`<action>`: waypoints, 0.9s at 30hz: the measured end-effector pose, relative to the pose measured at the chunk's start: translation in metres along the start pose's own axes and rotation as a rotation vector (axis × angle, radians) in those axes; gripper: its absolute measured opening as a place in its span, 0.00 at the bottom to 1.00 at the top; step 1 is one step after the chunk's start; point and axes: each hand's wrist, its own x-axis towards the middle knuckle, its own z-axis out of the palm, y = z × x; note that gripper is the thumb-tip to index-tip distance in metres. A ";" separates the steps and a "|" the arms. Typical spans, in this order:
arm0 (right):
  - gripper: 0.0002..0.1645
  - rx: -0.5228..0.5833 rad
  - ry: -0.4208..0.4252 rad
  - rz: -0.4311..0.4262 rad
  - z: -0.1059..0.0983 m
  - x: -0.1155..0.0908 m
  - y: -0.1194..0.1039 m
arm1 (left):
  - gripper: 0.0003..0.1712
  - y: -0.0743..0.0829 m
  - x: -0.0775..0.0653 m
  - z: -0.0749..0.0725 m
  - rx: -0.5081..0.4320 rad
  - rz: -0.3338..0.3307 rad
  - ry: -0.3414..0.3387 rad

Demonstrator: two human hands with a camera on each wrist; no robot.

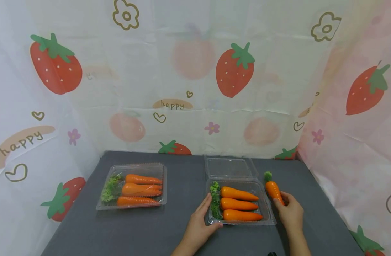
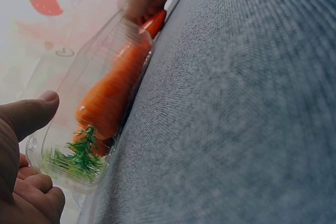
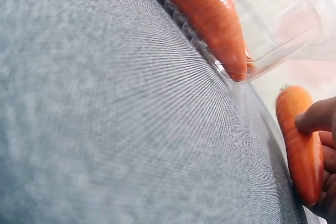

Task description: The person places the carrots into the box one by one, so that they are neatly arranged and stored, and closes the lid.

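Note:
An open clear plastic box [image 1: 268,213] sits on the table with three orange carrots [image 1: 241,204] side by side, their green tops toward its left wall. My left hand [image 1: 197,224] grips the box at its near left corner, thumb on the front rim; the left wrist view shows the other fingers [image 2: 39,190] curled beneath the edge. To the right of the box, my right hand [image 1: 290,210] pinches a loose carrot [image 1: 273,189] near its tapered end, the short green top pointing away. In the right wrist view the thumb [image 3: 317,116] lies across this carrot.
The box's hinged lid [image 1: 230,167] lies folded back behind it. Farther left stands a second clear box [image 1: 164,177], its lid down over several carrots. A strawberry-printed curtain [image 1: 195,89] surrounds the grey table [image 1: 134,231]. A small black object [image 1: 272,254] shows at the bottom edge.

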 end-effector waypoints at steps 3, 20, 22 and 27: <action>0.28 0.011 0.000 0.008 -0.002 0.000 0.000 | 0.57 0.001 0.000 0.000 -0.009 -0.013 -0.004; 0.28 0.090 -0.060 0.001 -0.018 -0.001 -0.013 | 0.56 0.002 0.000 0.000 -0.016 0.000 -0.006; 0.29 0.090 -0.066 -0.008 -0.019 0.000 -0.015 | 0.56 0.002 0.000 0.000 -0.018 0.007 -0.006; 0.28 0.101 -0.082 -0.036 -0.023 0.002 -0.022 | 0.56 0.002 -0.001 -0.001 -0.019 0.002 -0.002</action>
